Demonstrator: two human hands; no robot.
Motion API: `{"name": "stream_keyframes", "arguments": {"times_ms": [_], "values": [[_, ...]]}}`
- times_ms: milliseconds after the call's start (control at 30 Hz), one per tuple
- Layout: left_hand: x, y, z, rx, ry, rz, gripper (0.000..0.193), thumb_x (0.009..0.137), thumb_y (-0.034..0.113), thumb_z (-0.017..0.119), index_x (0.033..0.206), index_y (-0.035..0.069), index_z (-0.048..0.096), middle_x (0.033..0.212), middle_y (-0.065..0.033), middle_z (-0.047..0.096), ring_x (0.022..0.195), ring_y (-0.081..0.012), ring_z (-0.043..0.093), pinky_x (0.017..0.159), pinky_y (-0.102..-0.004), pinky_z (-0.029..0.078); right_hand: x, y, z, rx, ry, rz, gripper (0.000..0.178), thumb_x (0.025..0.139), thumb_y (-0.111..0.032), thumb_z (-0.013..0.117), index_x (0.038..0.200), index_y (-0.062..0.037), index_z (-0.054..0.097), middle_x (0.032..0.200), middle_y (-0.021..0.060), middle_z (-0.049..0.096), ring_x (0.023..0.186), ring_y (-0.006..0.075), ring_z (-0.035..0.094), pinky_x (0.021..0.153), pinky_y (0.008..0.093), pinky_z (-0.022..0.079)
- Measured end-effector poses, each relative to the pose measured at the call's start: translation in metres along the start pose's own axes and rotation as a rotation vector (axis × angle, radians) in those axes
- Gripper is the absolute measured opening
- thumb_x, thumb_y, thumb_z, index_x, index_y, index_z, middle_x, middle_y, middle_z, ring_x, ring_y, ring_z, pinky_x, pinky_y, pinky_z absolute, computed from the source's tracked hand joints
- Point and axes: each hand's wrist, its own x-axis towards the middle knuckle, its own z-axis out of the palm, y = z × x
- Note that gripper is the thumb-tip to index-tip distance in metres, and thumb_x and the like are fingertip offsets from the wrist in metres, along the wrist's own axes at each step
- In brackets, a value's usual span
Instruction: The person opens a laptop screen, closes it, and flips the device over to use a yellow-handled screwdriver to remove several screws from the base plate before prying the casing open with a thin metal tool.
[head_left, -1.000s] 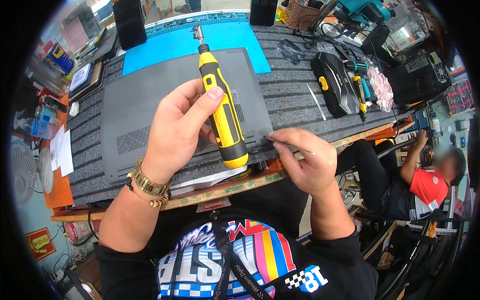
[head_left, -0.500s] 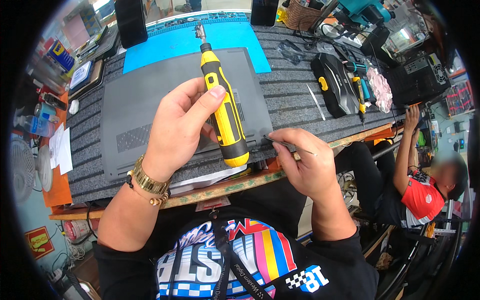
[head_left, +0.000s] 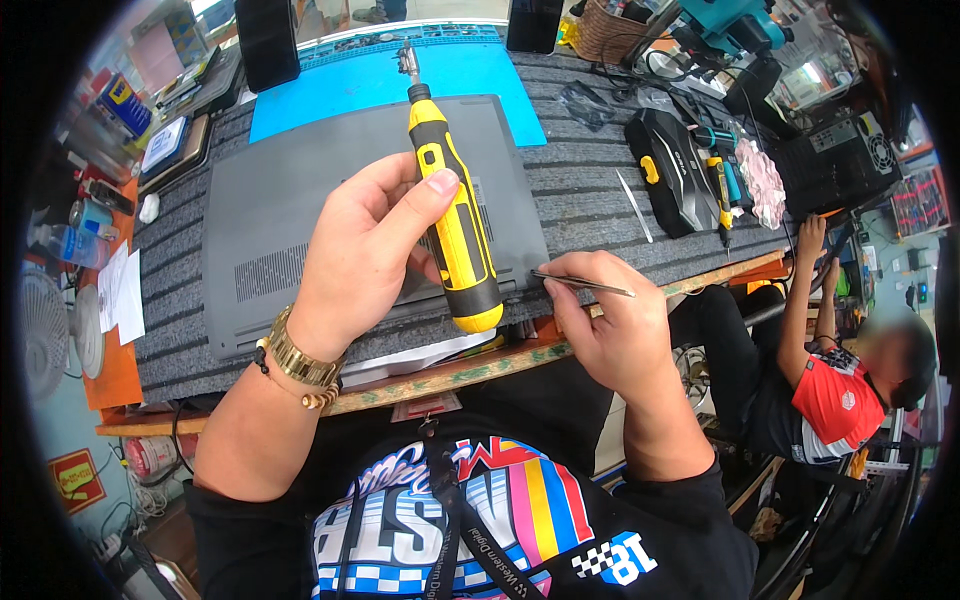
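Note:
A dark grey laptop [head_left: 300,190] lies bottom side up in front of me, its vent slots showing. My left hand [head_left: 362,250] is closed round a yellow and black electric screwdriver [head_left: 464,250], held slantwise over the laptop with its bit pointing away from me. Small metal pieces, apparently screws, cluster at the bit's tip [head_left: 408,64]. Thin metal tweezers [head_left: 590,285] are pinched in my right hand [head_left: 622,325]. Their tip is at the laptop's near right corner; whether it grips anything is too small to tell.
A blue mat [head_left: 360,85] lies beyond the laptop on the ribbed grey bench cover [head_left: 580,200]. To the right are a pointed metal blade [head_left: 634,205], a black tool case [head_left: 672,175] and a pink cloth [head_left: 760,185]. A person in red [head_left: 840,400] sits at far right.
The tweezers have turned slightly in my right hand, so their flat side shows more. My left hand and the screwdriver have barely shifted. The view has moved a little.

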Motion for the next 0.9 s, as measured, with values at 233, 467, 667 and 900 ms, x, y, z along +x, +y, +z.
{"name": "stream_keyframes", "arguments": {"times_ms": [233, 467, 667, 900], "values": [[0.000, 0.000, -0.001, -0.002, -0.016, -0.003, 0.037, 0.111, 0.030, 0.059, 0.133, 0.000, 0.065, 0.109, -0.0027, 0.071, 0.090, -0.0073, 0.070, 0.073, -0.0250, 0.060, -0.007, 0.012, 0.011, 0.034, 0.045, -0.067, 0.024, 0.082, 0.007, 0.077, 0.102, -0.0023, 0.069, 0.089, 0.0130, 0.072, 0.079, 0.0327, 0.071, 0.067, 0.0397, 0.056], [0.000, 0.000, -0.001, -0.010, -0.020, 0.001, 0.038, 0.111, 0.030, 0.059, 0.133, 0.000, 0.065, 0.108, -0.0029, 0.071, 0.090, -0.0076, 0.070, 0.073, -0.0253, 0.060, -0.012, 0.021, 0.021, 0.114, 0.135, -0.143, 0.027, 0.079, 0.011, 0.077, 0.102, -0.0004, 0.069, 0.094, 0.0128, 0.074, 0.081, 0.0314, 0.072, 0.069, 0.0382, 0.058], [0.001, 0.000, -0.001, 0.009, -0.018, -0.009, 0.038, 0.111, 0.030, 0.059, 0.134, 0.000, 0.065, 0.110, -0.0030, 0.070, 0.092, -0.0078, 0.070, 0.075, -0.0259, 0.061, -0.007, 0.016, 0.015, 0.103, 0.102, -0.101, 0.025, 0.080, 0.010, 0.076, 0.101, -0.0014, 0.069, 0.091, 0.0126, 0.073, 0.079, 0.0321, 0.071, 0.069, 0.0391, 0.057], [0.000, 0.000, -0.002, 0.004, -0.016, -0.004, 0.038, 0.111, 0.030, 0.059, 0.134, 0.000, 0.065, 0.110, -0.0032, 0.070, 0.092, -0.0073, 0.070, 0.075, -0.0252, 0.061, 0.002, 0.010, 0.005, 0.087, 0.005, -0.040, 0.023, 0.082, 0.010, 0.075, 0.100, -0.0017, 0.069, 0.089, 0.0128, 0.071, 0.081, 0.0336, 0.069, 0.071, 0.0404, 0.056]]}}
